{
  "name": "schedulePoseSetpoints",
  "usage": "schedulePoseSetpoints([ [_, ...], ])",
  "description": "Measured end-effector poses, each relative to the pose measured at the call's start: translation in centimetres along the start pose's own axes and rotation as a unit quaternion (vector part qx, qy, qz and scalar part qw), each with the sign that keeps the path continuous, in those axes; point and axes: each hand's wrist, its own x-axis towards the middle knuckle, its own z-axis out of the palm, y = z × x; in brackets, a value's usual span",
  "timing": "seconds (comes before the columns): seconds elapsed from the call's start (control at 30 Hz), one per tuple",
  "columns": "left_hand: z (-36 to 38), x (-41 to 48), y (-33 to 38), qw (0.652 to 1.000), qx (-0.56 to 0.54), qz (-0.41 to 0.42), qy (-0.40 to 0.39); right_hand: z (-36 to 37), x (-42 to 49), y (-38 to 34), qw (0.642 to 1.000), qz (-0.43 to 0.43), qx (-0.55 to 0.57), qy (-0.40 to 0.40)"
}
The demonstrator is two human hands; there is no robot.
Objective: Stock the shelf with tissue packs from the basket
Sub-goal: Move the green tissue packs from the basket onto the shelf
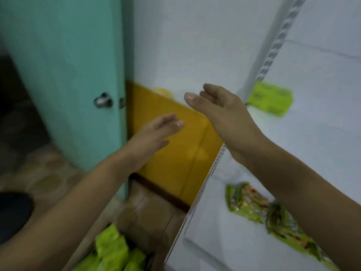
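Both hands hang in the air in front of the wall, empty, fingers straight. My left hand [154, 132] is left of the white shelf [322, 137]. My right hand [218, 106] is higher, just left of the shelf upright. One green tissue pack [270, 98] lies on the upper shelf board by the upright. Several green tissue packs [113, 253] sit at the bottom edge, in what I cannot make out as a basket. The frame is blurred.
Green printed packets [261, 210] lie on the lower white shelf board [224, 241] under my right forearm. A teal door [78, 75] with a metal knob [102, 100] stands open at left. The wall [175, 153] has a yellow lower band. Brown floor tiles lie below.
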Motion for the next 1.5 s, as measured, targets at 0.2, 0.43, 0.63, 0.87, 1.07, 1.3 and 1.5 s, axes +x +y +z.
schedulePoseSetpoints([
  [0.2, -11.8, -12.8, -11.3, 0.967, -0.057, -0.115, 0.22, 17.8, -4.2, 8.3, 0.969, 0.136, 0.085, -0.187],
  [0.43, -18.3, -26.8, -31.5, 0.841, -0.171, -0.291, 0.423, 34.0, -11.1, 29.3, 0.878, 0.31, -0.033, -0.363],
  [0.63, -17.7, -34.4, -50.7, 0.7, -0.233, -0.429, 0.521, 43.4, -17.4, 45.7, 0.806, 0.383, -0.161, -0.421],
  [0.87, -19.0, -36.4, -66.4, 0.65, -0.177, -0.484, 0.558, 56.1, -21.3, 57.5, 0.804, 0.365, -0.184, -0.432],
  [1.07, -18.0, -36.5, -69.3, 0.609, -0.341, -0.422, 0.579, 59.2, -26.0, 59.2, 0.827, 0.293, -0.193, -0.44],
  [1.3, -16.0, -39.4, -54.3, 0.706, -0.369, -0.298, 0.526, 50.5, -23.9, 44.0, 0.809, 0.411, -0.013, -0.421],
  [1.5, -15.3, -39.3, -35.6, 0.787, -0.323, -0.173, 0.496, 41.2, -21.4, 26.1, 0.813, 0.39, 0.108, -0.419],
])
